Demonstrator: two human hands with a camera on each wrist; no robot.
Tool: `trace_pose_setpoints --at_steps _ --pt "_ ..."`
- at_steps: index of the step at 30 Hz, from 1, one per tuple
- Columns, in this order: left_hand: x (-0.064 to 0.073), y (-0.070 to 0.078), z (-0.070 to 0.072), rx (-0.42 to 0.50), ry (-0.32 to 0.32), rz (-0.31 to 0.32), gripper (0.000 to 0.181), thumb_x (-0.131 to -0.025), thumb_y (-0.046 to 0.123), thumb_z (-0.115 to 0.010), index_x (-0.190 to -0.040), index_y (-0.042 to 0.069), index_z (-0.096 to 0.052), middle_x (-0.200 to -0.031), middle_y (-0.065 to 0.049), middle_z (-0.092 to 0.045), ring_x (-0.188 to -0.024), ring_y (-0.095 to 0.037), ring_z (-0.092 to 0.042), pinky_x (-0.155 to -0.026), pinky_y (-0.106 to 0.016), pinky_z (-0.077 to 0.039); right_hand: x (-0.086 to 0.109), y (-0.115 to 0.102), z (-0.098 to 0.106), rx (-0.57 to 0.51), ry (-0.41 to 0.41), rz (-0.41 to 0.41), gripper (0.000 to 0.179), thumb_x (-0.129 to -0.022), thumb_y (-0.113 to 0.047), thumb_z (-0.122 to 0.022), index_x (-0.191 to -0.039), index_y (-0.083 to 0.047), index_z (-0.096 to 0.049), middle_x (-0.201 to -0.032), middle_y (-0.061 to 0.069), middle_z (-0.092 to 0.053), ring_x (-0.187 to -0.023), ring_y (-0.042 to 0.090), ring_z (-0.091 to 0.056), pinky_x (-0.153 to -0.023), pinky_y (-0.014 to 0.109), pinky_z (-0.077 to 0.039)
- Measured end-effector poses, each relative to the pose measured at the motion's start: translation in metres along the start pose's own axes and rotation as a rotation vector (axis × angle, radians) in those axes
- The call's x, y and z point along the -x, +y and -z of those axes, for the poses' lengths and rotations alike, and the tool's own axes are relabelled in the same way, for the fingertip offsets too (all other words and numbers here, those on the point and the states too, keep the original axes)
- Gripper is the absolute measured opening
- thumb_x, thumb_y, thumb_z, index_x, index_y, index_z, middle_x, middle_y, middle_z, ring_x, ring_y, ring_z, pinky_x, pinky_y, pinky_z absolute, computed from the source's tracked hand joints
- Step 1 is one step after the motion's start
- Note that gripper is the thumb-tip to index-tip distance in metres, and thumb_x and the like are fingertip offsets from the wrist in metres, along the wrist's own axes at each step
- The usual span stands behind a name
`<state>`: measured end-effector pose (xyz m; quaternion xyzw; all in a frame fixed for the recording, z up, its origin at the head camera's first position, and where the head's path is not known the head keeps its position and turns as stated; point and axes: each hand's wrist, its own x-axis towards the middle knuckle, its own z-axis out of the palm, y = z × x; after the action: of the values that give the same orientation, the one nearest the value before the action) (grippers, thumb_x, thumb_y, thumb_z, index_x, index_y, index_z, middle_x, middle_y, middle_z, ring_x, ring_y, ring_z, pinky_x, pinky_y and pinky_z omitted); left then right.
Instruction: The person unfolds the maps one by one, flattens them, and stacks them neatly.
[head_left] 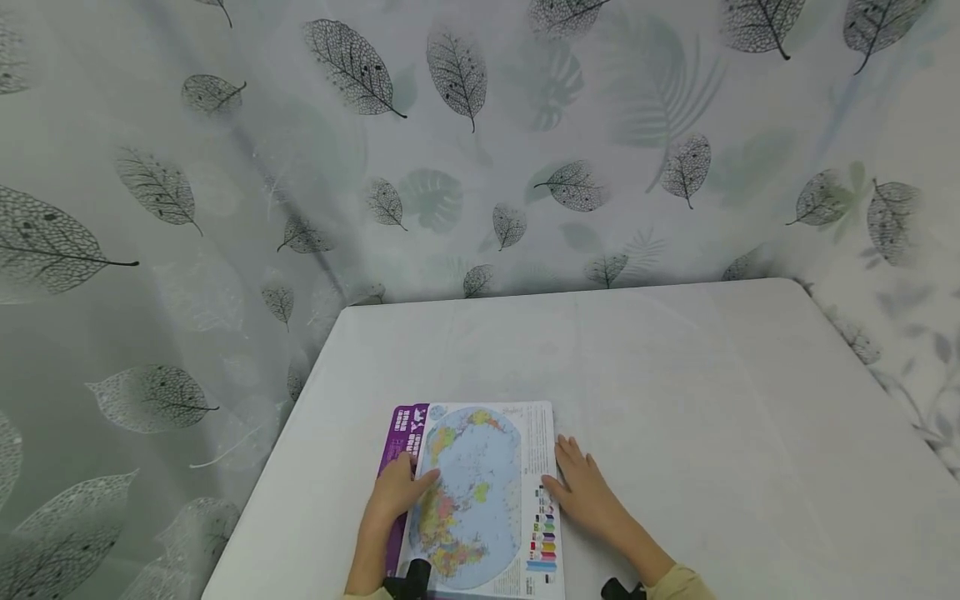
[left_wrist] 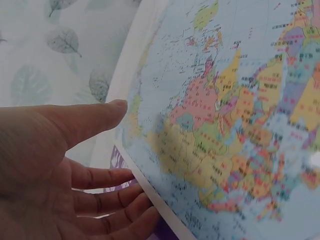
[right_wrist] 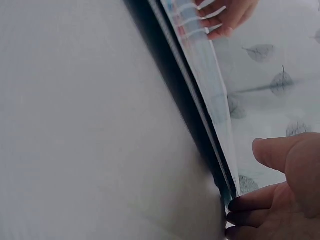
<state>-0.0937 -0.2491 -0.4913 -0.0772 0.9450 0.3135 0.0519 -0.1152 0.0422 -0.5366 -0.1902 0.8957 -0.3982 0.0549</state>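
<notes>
A flat rectangular world map (head_left: 495,492) lies near the front of the white table, printed in colour with text and small flags along its right side. A purple strip with white lettering (head_left: 401,429) runs along its left side. My left hand (head_left: 396,492) is at the left edge, thumb over the map and fairly straight fingers against the side, as the left wrist view shows. Beside the right edge lies my right hand (head_left: 588,496), fingers extended and thumb at the border. In the right wrist view, its fingertips (right_wrist: 245,218) touch a dark, layered side edge (right_wrist: 187,95).
The white table (head_left: 675,375) extends behind and to the right of the map. Leaf-patterned sheeting (head_left: 450,167) hangs at the back and both sides. Dark wrist-worn devices (head_left: 412,577) show at the bottom of the head view.
</notes>
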Motion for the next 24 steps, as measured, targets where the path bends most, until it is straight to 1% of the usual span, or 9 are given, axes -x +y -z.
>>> trace_pose_setpoints --at_steps 6,8,9,12,13,15,16,20,24 --pt "-0.008 0.007 -0.007 0.100 -0.043 -0.105 0.041 -0.088 0.023 -0.065 -0.103 -0.013 -0.052 -0.070 -0.003 -0.046 -0.059 -0.014 -0.041 -0.051 -0.027 -0.037 -0.005 0.011 0.016 -0.183 0.035 -0.015 0.061 -0.094 -0.015 -0.056 -0.140 0.013 -0.026 -0.145 0.028 -0.024 -0.134 0.041 -0.018 -0.104 0.055 -0.019" --pt "-0.010 0.011 -0.009 0.136 -0.054 -0.125 0.041 -0.089 0.023 -0.063 -0.105 -0.013 -0.052 -0.071 -0.003 -0.046 -0.060 -0.014 -0.041 -0.052 -0.027 -0.037 -0.007 0.014 0.023 -0.238 0.039 -0.014 0.062 -0.095 -0.014 -0.055 -0.142 0.010 -0.025 -0.145 0.027 -0.027 -0.132 0.040 -0.023 -0.102 0.054 -0.024" --pt "-0.012 0.013 -0.010 0.157 -0.059 -0.134 0.042 -0.090 0.024 -0.063 -0.108 -0.013 -0.052 -0.072 -0.003 -0.047 -0.060 -0.014 -0.041 -0.052 -0.028 -0.037 -0.008 0.015 0.027 -0.268 0.036 -0.019 0.062 -0.095 -0.014 -0.055 -0.143 0.007 -0.024 -0.143 0.027 -0.030 -0.129 0.040 -0.032 -0.100 0.051 -0.030" --pt "-0.014 0.018 -0.014 0.243 -0.080 -0.128 0.049 -0.092 0.023 -0.060 -0.120 -0.015 -0.048 -0.076 -0.005 -0.050 -0.064 -0.016 -0.045 -0.056 -0.030 -0.044 -0.009 0.016 0.041 -0.376 0.007 -0.050 0.062 -0.096 -0.016 -0.054 -0.147 -0.001 -0.022 -0.128 0.026 -0.050 -0.105 0.033 -0.058 -0.084 0.041 -0.049" --pt "-0.015 0.020 -0.014 0.284 -0.089 -0.123 0.050 -0.093 0.022 -0.059 -0.123 -0.016 -0.046 -0.078 -0.006 -0.051 -0.067 -0.017 -0.047 -0.059 -0.031 -0.047 -0.008 0.016 0.047 -0.410 -0.003 -0.055 0.062 -0.096 -0.017 -0.053 -0.148 -0.003 -0.021 -0.121 0.025 -0.055 -0.095 0.029 -0.062 -0.077 0.037 -0.052" --pt "-0.015 0.022 -0.016 0.359 -0.095 -0.110 0.051 -0.094 0.019 -0.057 -0.127 -0.017 -0.042 -0.081 -0.008 -0.051 -0.071 -0.019 -0.050 -0.063 -0.034 -0.051 -0.007 0.016 0.059 -0.468 -0.034 -0.065 0.063 -0.097 -0.019 -0.053 -0.149 -0.006 -0.019 -0.109 0.019 -0.061 -0.078 0.021 -0.063 -0.066 0.030 -0.052" --pt "-0.015 0.023 -0.016 0.393 -0.096 -0.096 0.051 -0.094 0.018 -0.057 -0.129 -0.017 -0.041 -0.084 -0.009 -0.051 -0.074 -0.020 -0.052 -0.066 -0.035 -0.052 -0.006 0.016 0.065 -0.505 -0.056 -0.063 0.064 -0.097 -0.021 -0.052 -0.149 -0.006 -0.018 -0.105 0.018 -0.062 -0.076 0.021 -0.063 -0.065 0.030 -0.053" --pt "-0.008 0.026 -0.017 0.470 -0.080 -0.069 0.051 -0.095 0.019 -0.055 -0.131 -0.014 -0.041 -0.097 -0.013 -0.052 -0.087 -0.027 -0.055 -0.071 -0.039 -0.052 -0.001 0.013 0.084 -0.646 -0.166 -0.026 0.063 -0.100 -0.022 -0.047 -0.149 -0.006 -0.011 -0.110 0.020 -0.062 -0.083 0.027 -0.065 -0.074 0.034 -0.053" --pt "0.007 0.030 -0.010 0.478 -0.063 -0.075 0.056 -0.097 0.025 -0.053 -0.137 -0.010 -0.036 -0.115 -0.025 -0.051 -0.108 -0.046 -0.049 -0.083 -0.050 -0.048 0.006 0.005 0.094 -0.844 -0.274 0.008 0.058 -0.102 -0.020 -0.038 -0.150 -0.007 -0.007 -0.122 0.021 -0.057 -0.094 0.035 -0.063 -0.081 0.040 -0.051"
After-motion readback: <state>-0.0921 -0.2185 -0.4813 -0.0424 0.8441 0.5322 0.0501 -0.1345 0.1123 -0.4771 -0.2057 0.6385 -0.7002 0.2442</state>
